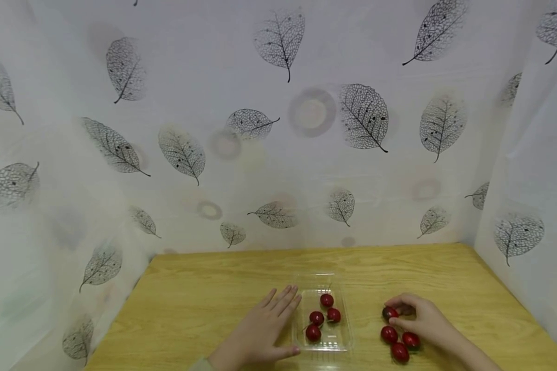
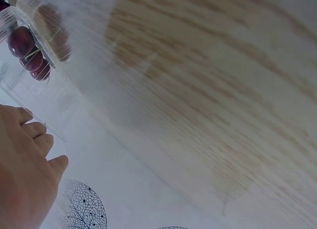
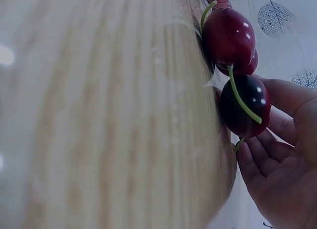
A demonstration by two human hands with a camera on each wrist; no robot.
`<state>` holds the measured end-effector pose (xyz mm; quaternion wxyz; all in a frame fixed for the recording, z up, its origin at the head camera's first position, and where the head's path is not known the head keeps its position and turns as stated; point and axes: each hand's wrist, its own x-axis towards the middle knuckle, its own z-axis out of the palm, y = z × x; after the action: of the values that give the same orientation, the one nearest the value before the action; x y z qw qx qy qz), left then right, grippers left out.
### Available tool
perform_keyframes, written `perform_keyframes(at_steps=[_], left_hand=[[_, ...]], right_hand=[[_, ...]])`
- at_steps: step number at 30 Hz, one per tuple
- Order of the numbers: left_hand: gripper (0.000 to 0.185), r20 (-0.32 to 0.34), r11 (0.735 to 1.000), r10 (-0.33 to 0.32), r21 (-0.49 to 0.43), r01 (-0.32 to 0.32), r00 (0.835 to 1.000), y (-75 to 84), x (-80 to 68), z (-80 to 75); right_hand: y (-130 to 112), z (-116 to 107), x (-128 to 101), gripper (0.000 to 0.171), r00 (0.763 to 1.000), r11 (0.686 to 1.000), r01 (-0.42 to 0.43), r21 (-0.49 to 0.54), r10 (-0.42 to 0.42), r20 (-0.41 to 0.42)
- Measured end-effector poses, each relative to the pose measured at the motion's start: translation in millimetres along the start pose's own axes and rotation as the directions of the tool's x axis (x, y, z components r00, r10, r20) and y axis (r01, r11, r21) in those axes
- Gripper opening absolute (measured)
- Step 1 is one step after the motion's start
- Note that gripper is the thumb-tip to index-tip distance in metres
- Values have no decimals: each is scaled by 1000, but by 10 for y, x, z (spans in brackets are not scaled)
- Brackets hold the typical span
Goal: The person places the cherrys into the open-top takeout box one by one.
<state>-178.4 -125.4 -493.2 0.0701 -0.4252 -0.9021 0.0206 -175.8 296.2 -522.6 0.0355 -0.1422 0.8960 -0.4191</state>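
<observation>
My left hand (image 1: pixel 263 328) lies with straight fingers along the left edge of a clear plastic tray (image 1: pixel 346 330); its fingertips overlap the rim in the head view. Inside the tray sit several dark red cherries (image 1: pixel 313 333) with thin stems. To the right of the tray, my right hand (image 1: pixel 424 317) pinches a cherry (image 1: pixel 389 313) between thumb and fingers. Close below that hand are a shiny cherry (image 1: pixel 411 340) and two more, one cherry (image 1: pixel 389 335) to the left and one cherry (image 1: pixel 400 352) nearer me. In the right wrist view, a dark cherry (image 3: pixel 245 105) with a green stem partly covers the fingers.
The wood-grain table (image 1: pixel 190 288) carries the tray and the loose cherries. A pale curtain-like sheet (image 1: pixel 278 170) with a leaf print stands behind the table and along both sides.
</observation>
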Motion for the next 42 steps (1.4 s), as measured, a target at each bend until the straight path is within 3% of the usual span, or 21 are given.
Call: perform_keyframes(at_steps=[11, 23, 37, 42], left_hand=[[95, -11, 1000, 0, 12, 0, 1000, -9, -1, 37], [95, -12, 1000, 0, 10, 0, 1000, -11, -4, 74], [95, -15, 1000, 8, 9, -7, 1000, -11, 5, 43], [96, -18, 1000, 6, 8, -6, 1000, -13, 13, 51]], right_hand=[[-83, 18, 38, 37, 1000, 1000, -7, 13, 7, 4], [-234, 55, 92, 34, 994, 995, 81, -59, -85, -67], [-503, 81, 198, 33, 993, 995, 100, -31, -101, -55], [-614, 130, 269, 33, 986, 988, 153, -25, -154, -63]])
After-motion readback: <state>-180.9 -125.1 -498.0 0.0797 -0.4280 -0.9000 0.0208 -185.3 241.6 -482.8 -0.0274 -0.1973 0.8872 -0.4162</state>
